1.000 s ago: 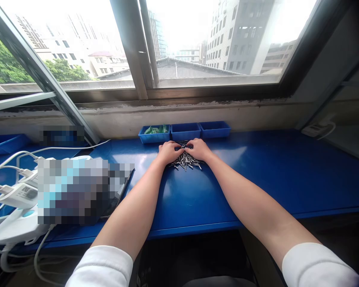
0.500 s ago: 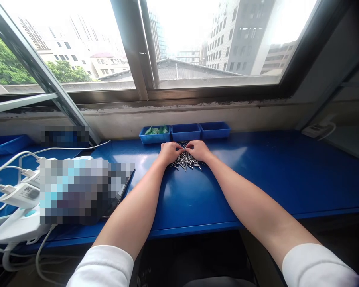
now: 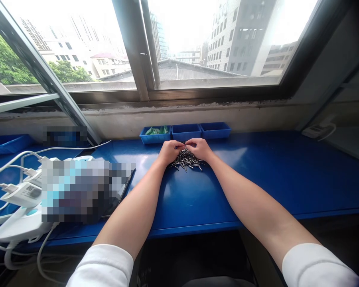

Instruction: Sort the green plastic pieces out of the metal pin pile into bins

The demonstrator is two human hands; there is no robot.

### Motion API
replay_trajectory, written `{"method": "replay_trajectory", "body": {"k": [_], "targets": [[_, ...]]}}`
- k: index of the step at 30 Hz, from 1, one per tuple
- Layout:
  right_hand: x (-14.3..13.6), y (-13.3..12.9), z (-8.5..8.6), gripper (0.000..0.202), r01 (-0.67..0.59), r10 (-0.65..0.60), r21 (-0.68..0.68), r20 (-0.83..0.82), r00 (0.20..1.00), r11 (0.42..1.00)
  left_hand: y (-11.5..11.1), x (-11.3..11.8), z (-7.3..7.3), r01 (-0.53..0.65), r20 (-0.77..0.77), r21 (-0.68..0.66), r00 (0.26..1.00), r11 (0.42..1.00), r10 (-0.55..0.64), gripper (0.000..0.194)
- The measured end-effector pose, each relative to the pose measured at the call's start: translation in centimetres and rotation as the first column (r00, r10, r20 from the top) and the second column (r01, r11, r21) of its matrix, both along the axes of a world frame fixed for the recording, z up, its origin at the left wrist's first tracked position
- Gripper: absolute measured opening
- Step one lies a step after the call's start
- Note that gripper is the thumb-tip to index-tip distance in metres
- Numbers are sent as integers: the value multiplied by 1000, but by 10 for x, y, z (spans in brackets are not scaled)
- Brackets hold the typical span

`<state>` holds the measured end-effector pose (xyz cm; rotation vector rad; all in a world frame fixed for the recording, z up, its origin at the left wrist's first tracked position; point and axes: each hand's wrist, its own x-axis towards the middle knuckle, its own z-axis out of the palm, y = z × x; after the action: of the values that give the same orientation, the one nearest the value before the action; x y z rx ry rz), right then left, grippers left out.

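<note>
On the blue bench, we've got our left hand and right hand working a pile of metal pins below three blue trays. Fingers look curled into the pile, but we can't tell if they've pinched any. Guessing we're mid-sort, so singling one pin out matters.

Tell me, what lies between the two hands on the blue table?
In the head view, a pile of small metal pins lies between the left hand and right hand; both touch it.

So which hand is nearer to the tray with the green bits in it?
Left. The left hand rests on the pile of metal pins, just in front of the green-filled tray; the right hand sits further right, in front of the middle tray.
</note>
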<state>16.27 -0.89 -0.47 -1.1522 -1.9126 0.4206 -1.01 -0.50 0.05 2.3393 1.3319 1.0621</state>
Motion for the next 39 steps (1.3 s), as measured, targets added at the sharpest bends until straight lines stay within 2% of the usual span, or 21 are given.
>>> {"method": "replay_trajectory", "body": {"k": [5,12,15,19,24,26,29,33,35,39], "targets": [[1,3,0,16,-16,16,-13,23,1000,1000,1,0,-3,31,27,0,999,1000,-31,20],[0,6,-4,28,124,-122,-55,33,992,991,1,1,-2,-71,16,-29,997,997,71,21],[1,6,-3,25,58,-64,-60,-105,992,997,2,0,-2,-76,10,-19,997,997,76,22],[2,5,-1,23,-81,46,-97,-319,947,992,2,-1,-2,-97,8,-31,995,995,97,25],[3,7,-2,25,-64,6,-134,-390,921,989,1,0,-1,-99,-13,1,995,995,99,27],[4,10,-3,26,-6,-43,-125,-388,921,992,3,0,-2,-131,-14,60,991,990,132,30],[8,13,-3,27,181,-200,-89,-305,931,979,6,-2,-4,-218,-31,105,975,970,222,34],[12,13,1,36,433,-432,14,-46,901,901,10,-4,-7,-287,-54,105,954,952,294,35],[14,12,2,43,489,-491,47,59,869,871,11,-4,-8,-301,-71,93,949,949,308,35],[17,13,1,51,546,-548,62,168,820,836,10,-5,-8,-318,-104,65,941,946,323,35]]}}
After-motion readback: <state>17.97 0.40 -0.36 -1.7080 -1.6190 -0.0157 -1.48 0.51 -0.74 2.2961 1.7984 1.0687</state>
